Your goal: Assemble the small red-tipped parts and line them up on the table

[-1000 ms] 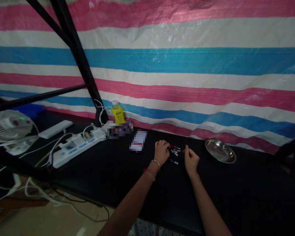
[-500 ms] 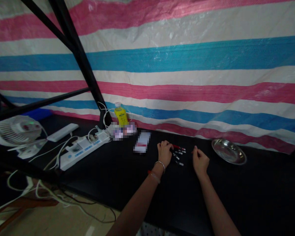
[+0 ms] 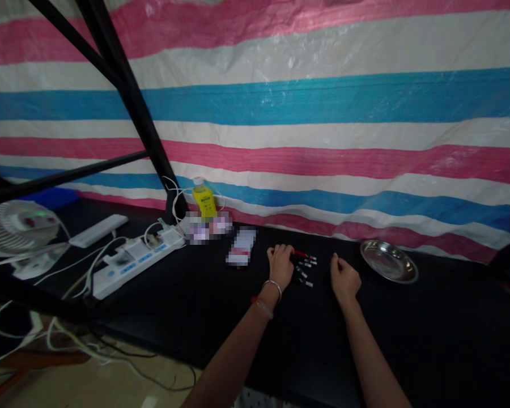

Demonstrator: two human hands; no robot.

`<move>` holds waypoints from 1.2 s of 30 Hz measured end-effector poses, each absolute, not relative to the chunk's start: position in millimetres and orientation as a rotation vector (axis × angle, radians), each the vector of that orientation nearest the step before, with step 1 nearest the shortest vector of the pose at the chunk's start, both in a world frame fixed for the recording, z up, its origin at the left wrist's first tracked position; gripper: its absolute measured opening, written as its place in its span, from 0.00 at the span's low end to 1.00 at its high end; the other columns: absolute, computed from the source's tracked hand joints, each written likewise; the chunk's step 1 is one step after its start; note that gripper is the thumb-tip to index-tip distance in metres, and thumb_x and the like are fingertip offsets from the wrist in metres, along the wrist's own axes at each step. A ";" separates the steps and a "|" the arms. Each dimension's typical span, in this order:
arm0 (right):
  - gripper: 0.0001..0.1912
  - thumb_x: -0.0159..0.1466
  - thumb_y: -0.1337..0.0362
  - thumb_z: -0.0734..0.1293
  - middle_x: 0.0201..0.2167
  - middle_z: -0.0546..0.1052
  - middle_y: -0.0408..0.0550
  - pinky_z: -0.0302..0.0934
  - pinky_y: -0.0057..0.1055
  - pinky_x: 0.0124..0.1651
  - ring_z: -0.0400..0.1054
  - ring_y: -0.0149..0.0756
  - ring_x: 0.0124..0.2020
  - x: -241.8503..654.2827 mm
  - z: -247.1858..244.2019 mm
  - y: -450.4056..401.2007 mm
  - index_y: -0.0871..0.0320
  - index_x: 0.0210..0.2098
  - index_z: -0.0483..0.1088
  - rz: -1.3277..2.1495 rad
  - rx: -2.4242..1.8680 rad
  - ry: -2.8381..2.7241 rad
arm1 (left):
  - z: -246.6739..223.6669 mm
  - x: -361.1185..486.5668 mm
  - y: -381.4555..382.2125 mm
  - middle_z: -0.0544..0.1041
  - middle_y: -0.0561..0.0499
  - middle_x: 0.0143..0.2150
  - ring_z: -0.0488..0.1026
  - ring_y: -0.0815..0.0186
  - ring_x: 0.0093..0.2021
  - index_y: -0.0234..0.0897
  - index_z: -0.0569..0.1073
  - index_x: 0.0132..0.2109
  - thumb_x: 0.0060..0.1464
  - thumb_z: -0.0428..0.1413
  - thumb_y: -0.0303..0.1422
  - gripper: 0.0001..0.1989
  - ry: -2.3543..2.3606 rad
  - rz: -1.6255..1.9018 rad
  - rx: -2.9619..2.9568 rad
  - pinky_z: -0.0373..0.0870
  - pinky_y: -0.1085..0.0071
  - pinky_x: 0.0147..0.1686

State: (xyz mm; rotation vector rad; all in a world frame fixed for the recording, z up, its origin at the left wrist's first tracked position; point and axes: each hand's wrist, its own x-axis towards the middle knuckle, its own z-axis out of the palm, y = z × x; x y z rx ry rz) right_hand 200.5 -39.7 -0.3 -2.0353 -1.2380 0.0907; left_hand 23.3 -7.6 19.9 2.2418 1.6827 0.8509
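Note:
On the black tabletop (image 3: 187, 306), several small dark sticks with pale ends (image 3: 308, 284) lie loosely side by side, and a red one (image 3: 301, 254) is at their back. My left hand (image 3: 281, 266), with a bracelet at the wrist, rests over the left ends of these sticks. Its fingers are bent down, and what they hold, if anything, is hidden. To the right of the sticks is my right hand (image 3: 344, 279), its fingers curled closed; anything inside them is too small to make out. A shiny round metal dish (image 3: 389, 262) sits beyond it at the right.
A blurred phone-like slab (image 3: 241, 247) lies left of my left hand. Behind it stands a yellow bottle (image 3: 204, 200). Further left are a white power strip (image 3: 138, 262) with cables, a white fan (image 3: 19, 226) and a black metal frame (image 3: 140, 116). A striped sheet (image 3: 280, 102) hangs behind.
The view has shifted slightly, moving most things a little left. My left hand has drawn back slightly from the sticks, whose arrangement has changed a little. My right hand stays curled.

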 end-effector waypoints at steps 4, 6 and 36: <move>0.26 0.64 0.49 0.53 0.19 0.69 0.48 0.42 0.28 0.24 0.54 0.29 0.18 207.9 -4.4 -37.9 0.58 0.24 0.73 0.019 -2.021 -1.232 | 24.2 23.8 -8.3 0.71 0.52 0.35 0.65 0.63 0.42 0.40 0.64 0.41 0.43 0.44 0.14 0.21 1.732 0.814 2.190 0.51 0.63 0.47; 0.25 0.64 0.50 0.53 0.19 0.69 0.48 0.42 0.28 0.24 0.54 0.29 0.18 210.7 -5.6 -37.1 0.58 0.25 0.73 0.008 -2.048 -1.230 | 25.5 24.1 -8.2 0.71 0.51 0.35 0.65 0.63 0.42 0.39 0.64 0.41 0.45 0.44 0.15 0.19 1.753 0.800 2.187 0.50 0.63 0.47; 0.13 0.63 0.58 0.60 0.28 0.73 0.50 0.59 0.37 0.38 0.66 0.38 0.32 177.7 48.3 -66.6 0.59 0.30 0.71 -0.171 -1.161 -1.193 | 19.6 19.9 -6.2 0.69 0.48 0.43 0.64 0.62 0.46 0.38 0.69 0.40 0.59 0.46 0.36 0.09 1.691 0.884 2.353 0.56 0.64 0.46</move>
